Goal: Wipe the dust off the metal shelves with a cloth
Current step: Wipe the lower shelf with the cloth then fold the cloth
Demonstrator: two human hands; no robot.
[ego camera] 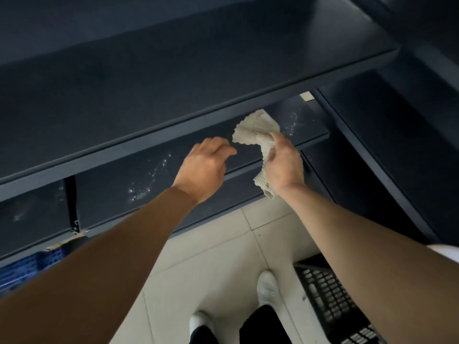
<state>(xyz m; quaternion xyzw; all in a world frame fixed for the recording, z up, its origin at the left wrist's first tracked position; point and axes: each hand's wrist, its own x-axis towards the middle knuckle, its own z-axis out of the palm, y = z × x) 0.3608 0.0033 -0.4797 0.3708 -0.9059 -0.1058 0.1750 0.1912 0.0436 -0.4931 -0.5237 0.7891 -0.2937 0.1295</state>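
Cloth (255,131) bunched in the clamped right grip (283,161), over the lower shelf (99,194); dust specks (293,122) lie just right of it, more well left (left grip (205,165) loose, empty).

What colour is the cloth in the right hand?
Off-white, with a ribbed texture: the cloth shows best in the head view.

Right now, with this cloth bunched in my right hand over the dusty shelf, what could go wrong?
1. The cloth is bunched in the right hand, so it may skip or smear the white specks on the lower shelf.
2. The upper shelf's front edge overhangs the work area; knuckles could knock it.
3. The black crate sits beside the right shoe, a likely trip if you sidestep.
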